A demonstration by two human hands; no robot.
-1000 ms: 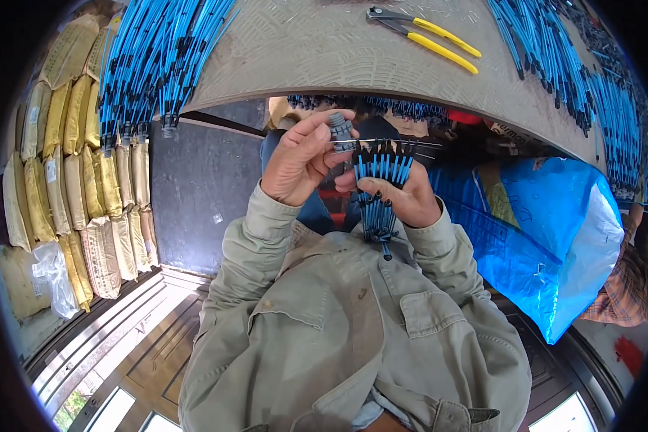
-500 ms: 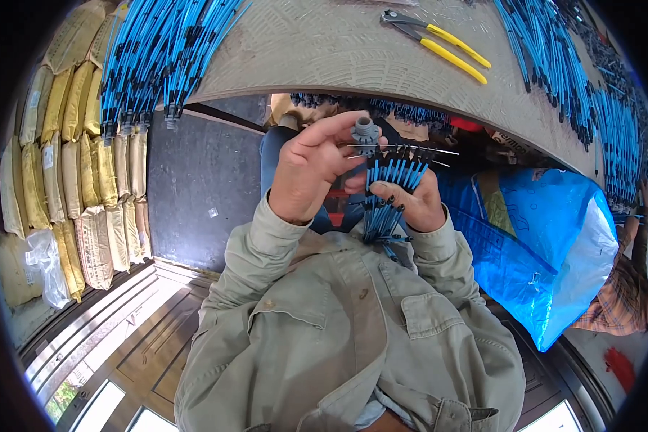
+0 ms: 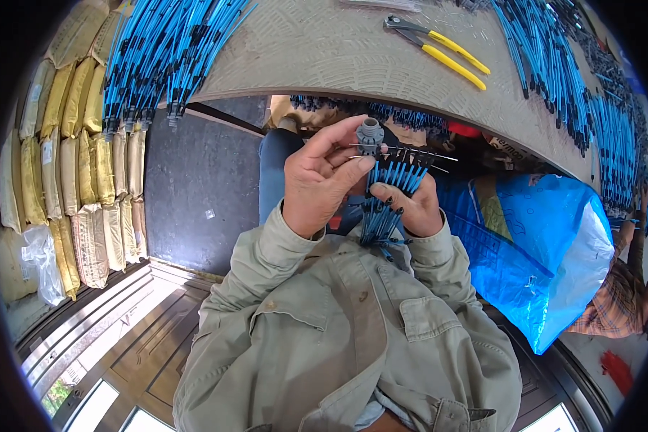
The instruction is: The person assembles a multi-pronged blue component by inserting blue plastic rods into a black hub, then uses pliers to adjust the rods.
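Note:
My left hand (image 3: 322, 173) is closed at the near end of a grey threaded plastic fitting (image 3: 370, 134), its thumb and fingers around the fitting's lower part. Thin metal rods (image 3: 439, 156) run crosswise through the fitting and the black tips beside it. My right hand (image 3: 419, 205) grips a bundle of blue tubes with black ends (image 3: 402, 175), the thumb pressed across them. The bundle's lower ends (image 3: 381, 225) fan out below that thumb, close to my jacket. Part of the left fingers is hidden behind the fitting.
Ahead stands a table (image 3: 309, 61) bearing yellow-handled pliers (image 3: 450, 54) and blue tube bundles at left (image 3: 173, 50) and right (image 3: 547, 79). A blue plastic sheet bag (image 3: 525, 245) lies at right, near another person's plaid sleeve (image 3: 612, 306). Stacked sacks (image 3: 72, 173) line the left.
My left thumb has come down and forward against the base of the fitting, where the fingers were spread before. My right hand keeps its grip on the tubes with little movement.

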